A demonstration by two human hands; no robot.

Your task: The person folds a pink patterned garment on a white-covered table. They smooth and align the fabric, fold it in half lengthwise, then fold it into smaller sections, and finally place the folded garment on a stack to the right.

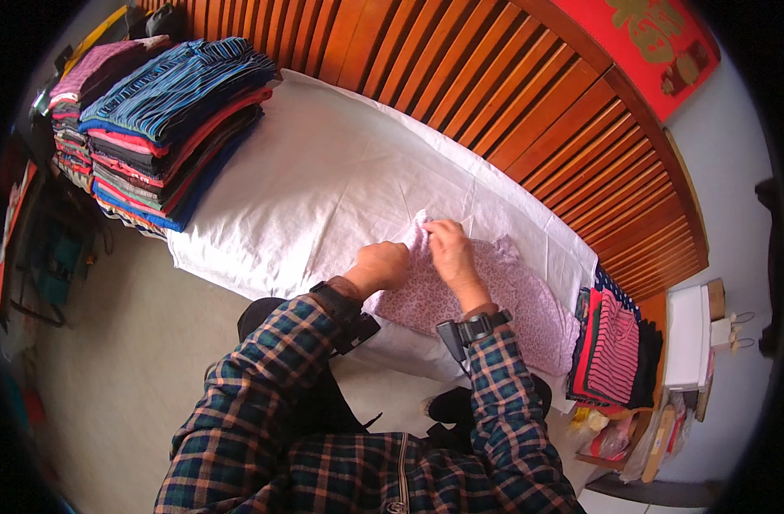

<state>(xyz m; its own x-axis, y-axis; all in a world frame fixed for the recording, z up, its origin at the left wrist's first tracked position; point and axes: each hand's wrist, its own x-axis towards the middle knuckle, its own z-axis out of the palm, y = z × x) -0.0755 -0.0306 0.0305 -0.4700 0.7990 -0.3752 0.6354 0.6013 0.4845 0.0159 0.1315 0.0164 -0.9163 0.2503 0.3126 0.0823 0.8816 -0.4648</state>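
A pale pink garment with a small dark print [507,289] lies spread on a white cloth [302,167] before me. Its far-left part is raised a little between my hands. My left hand [382,265] is curled into a fist around fabric at the garment's left side. Close by, my right hand [453,254] pinches the fabric near the upper left edge between thumb and fingertips. Part of the garment lies hidden beneath my hands and wrists.
Tall stacks of folded clothes [167,135] stand at the left end. More folded clothes [613,347] sit at the right. A slatted wooden backrest [482,83] runs along the far side. A white box [687,340] and bagged items [610,440] are at the right.
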